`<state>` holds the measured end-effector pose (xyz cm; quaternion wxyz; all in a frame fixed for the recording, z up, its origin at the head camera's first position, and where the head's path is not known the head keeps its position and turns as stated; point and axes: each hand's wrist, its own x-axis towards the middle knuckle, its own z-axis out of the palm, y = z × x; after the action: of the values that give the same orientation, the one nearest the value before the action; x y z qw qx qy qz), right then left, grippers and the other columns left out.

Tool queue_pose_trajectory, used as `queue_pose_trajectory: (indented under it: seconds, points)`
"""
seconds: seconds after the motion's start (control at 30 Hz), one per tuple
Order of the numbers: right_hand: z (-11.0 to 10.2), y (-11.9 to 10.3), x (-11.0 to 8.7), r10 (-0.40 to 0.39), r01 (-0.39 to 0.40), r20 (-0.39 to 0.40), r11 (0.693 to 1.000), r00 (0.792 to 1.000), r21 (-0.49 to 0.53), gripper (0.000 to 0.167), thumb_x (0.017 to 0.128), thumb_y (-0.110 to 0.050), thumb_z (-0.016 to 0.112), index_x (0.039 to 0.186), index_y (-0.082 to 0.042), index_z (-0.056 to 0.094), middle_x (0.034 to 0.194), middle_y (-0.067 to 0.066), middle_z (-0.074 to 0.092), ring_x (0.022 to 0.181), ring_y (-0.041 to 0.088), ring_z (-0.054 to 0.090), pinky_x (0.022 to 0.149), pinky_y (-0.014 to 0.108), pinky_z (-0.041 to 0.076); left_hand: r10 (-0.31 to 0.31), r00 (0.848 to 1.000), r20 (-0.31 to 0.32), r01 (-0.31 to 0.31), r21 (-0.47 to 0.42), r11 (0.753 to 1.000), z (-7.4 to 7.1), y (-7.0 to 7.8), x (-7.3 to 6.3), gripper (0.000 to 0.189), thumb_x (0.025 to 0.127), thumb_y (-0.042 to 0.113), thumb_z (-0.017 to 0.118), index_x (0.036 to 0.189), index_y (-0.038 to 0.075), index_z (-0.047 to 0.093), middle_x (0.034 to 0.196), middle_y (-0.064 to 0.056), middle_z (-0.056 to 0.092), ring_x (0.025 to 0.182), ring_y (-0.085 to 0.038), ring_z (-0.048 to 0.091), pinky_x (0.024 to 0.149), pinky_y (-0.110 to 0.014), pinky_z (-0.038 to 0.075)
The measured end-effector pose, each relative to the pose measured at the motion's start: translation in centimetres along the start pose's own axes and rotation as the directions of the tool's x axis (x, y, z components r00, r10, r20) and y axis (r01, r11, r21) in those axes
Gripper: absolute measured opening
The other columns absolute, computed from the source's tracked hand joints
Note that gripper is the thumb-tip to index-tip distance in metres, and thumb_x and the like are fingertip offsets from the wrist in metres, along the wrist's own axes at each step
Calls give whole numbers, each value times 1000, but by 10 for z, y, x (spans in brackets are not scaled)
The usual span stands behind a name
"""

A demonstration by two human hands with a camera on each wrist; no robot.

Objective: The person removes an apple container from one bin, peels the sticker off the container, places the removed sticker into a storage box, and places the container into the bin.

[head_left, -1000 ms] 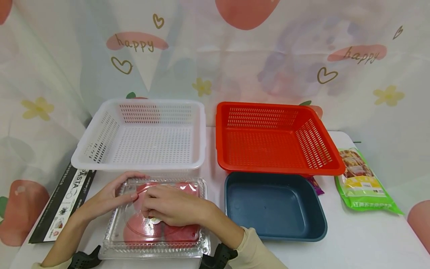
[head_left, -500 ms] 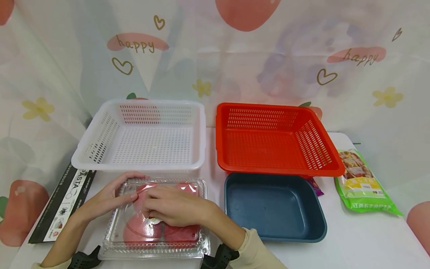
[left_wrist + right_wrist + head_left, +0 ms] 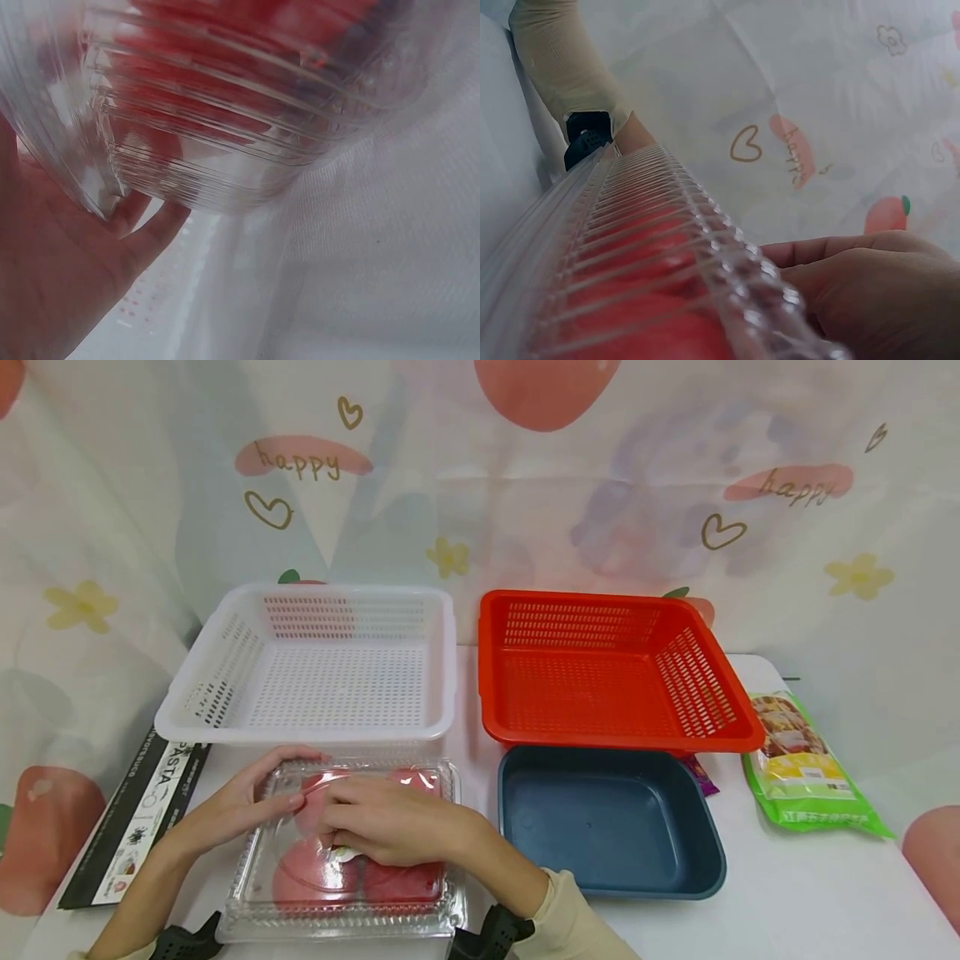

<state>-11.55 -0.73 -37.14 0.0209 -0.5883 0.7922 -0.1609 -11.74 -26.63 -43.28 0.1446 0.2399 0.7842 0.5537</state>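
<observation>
A clear plastic clamshell container (image 3: 255,893) lies at the front left in the head view, with red shapes inside whose kind is unclear. My left hand (image 3: 236,802) grips its far left corner, thumb on the lid and fingers round the edge. In the left wrist view, those fingers (image 3: 161,225) reach past the ribbed wall. Over the lid's middle, my right hand (image 3: 390,822) has its fingers bent downward, the fingertips hidden. A small pale, colourful patch like a sticker (image 3: 345,853) shows beside them; whether they pinch it is unclear.
Behind stand a white basket (image 3: 442,693) and a red basket (image 3: 622,739). A dark blue tub (image 3: 716,860) sits right of the container. A green food bag (image 3: 817,814) lies far right, a purple packet (image 3: 702,775) behind the tub. A black-and-white pasta box (image 3: 142,827) lies left.
Both hands and the container keep their places. Only the head view has shifted slightly.
</observation>
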Motion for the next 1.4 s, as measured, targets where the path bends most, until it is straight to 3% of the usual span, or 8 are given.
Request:
queue_pose_trajectory:
  seconds: [0.17, 0.37, 0.6, 0.8, 0.97, 1.1, 1.2, 1.4]
  points:
    - [-2, 0, -1, 23, -23, 18, 1000, 1000, 12, 6, 99, -24, 55, 100, -20, 59, 107, -8, 58, 103, 5, 55, 98, 14, 40, 3, 1000, 14, -2, -38, 999, 0, -2, 0, 48, 95, 1, 51, 141, 10, 40, 130, 4, 56, 111, -5, 59, 84, -27, 53]
    - [-2, 1, -1, 17, -17, 23, 1000, 1000, 16, 6, 99, -24, 55, 99, -20, 59, 103, -9, 58, 101, 4, 55, 96, 13, 40, -10, 1000, -11, 10, -1, 1000, 0, -2, 0, 46, 95, 3, 53, 139, 12, 42, 132, 7, 53, 113, -2, 56, 87, -24, 50]
    - [-5, 3, -2, 14, -15, 21, 1000, 1000, 27, 5, 99, -23, 55, 101, -19, 59, 105, -9, 59, 102, 5, 54, 98, 12, 39, -16, 1000, -4, 16, -9, 1000, 0, -1, 3, 46, 95, 3, 53, 140, 10, 42, 127, -3, 56, 106, -4, 59, 82, -27, 53]
    - [-8, 2, -3, 17, -18, 31, 999, 999, 31, 5, 99, -23, 55, 100, -19, 59, 101, -8, 59, 100, 5, 54, 96, 12, 39, -9, 1000, -18, 9, 14, 1000, 0, 1, 4, 46, 94, 3, 55, 139, 10, 43, 128, 6, 54, 107, -2, 58, 81, -25, 52]
    - [-11, 1, -3, 23, -25, 45, 999, 999, 33, 5, 99, -23, 56, 100, -20, 59, 100, -9, 59, 99, 4, 53, 94, 12, 40, -11, 1000, -20, 11, 18, 1000, -1, 1, 2, 46, 94, 4, 54, 139, 10, 43, 129, 7, 54, 109, -2, 57, 83, -25, 52]
    - [-12, 1, -3, 17, -19, 47, 999, 999, 46, 5, 99, -22, 55, 100, -20, 59, 101, -9, 59, 99, 5, 53, 94, 12, 40, -12, 1000, -12, 12, 4, 1000, -1, 1, 2, 47, 94, 3, 54, 139, 10, 43, 130, -10, 54, 106, -3, 59, 81, -26, 53]
    - [-12, 2, -3, 10, -13, 48, 999, 999, 53, 5, 99, -22, 55, 100, -19, 59, 100, -8, 59, 98, 5, 54, 93, 11, 40, -13, 1000, -9, 13, 0, 1000, -1, 1, 1, 47, 94, 3, 54, 139, 9, 43, 129, -12, 54, 104, -4, 59, 79, -27, 54]
    - [-12, 2, -4, 13, -17, 59, 998, 998, 56, 6, 99, -23, 55, 99, -20, 59, 100, -8, 59, 97, 5, 53, 92, 11, 40, -3, 1000, -25, 4, 40, 999, -1, 0, -1, 47, 94, 4, 55, 139, 13, 45, 134, 10, 50, 114, -2, 55, 86, -25, 51]
